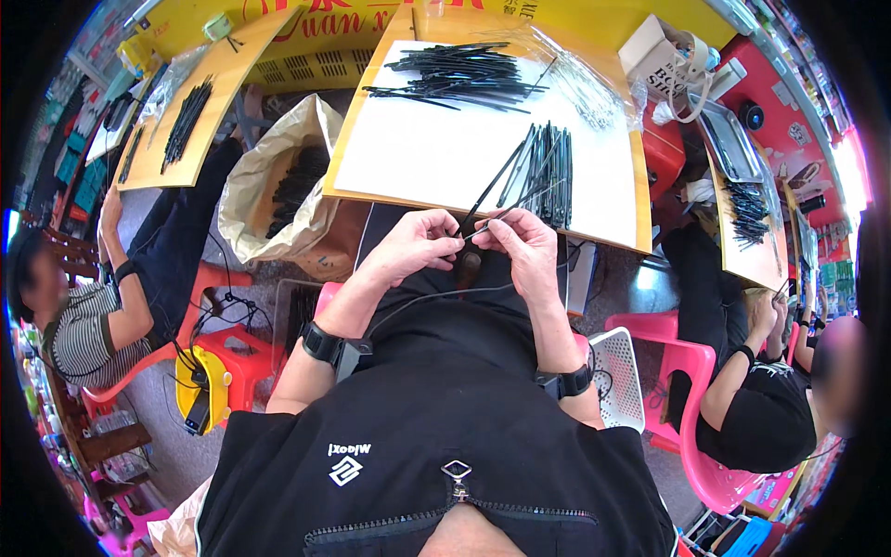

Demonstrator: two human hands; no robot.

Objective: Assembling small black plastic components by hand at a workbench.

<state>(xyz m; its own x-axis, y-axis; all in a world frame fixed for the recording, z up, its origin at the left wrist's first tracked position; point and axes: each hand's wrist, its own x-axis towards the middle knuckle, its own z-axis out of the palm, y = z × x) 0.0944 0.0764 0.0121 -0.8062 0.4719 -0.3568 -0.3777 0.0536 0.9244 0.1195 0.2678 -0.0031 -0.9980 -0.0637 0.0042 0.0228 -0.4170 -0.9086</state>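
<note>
Just off the near edge of the table, my left hand (418,245) and my right hand (522,245) are pinched close together on a thin black strip (476,231). Its exact kind is too small to make out. Fingertips of both hands cover part of it. Beyond my right hand, a bundle of similar black strips (553,172) lies lengthwise on the white sheet (408,148). A larger loose heap of black strips (464,72) sits farther back on the same sheet.
Left of the table stands a paper sack (249,209) holding dark pieces. A white perforated basket (616,376) is at my right side, and a red stool (243,367) at my left. People work at tables (200,139) on both sides. Clear plastic wrapping (594,88) lies at the back right.
</note>
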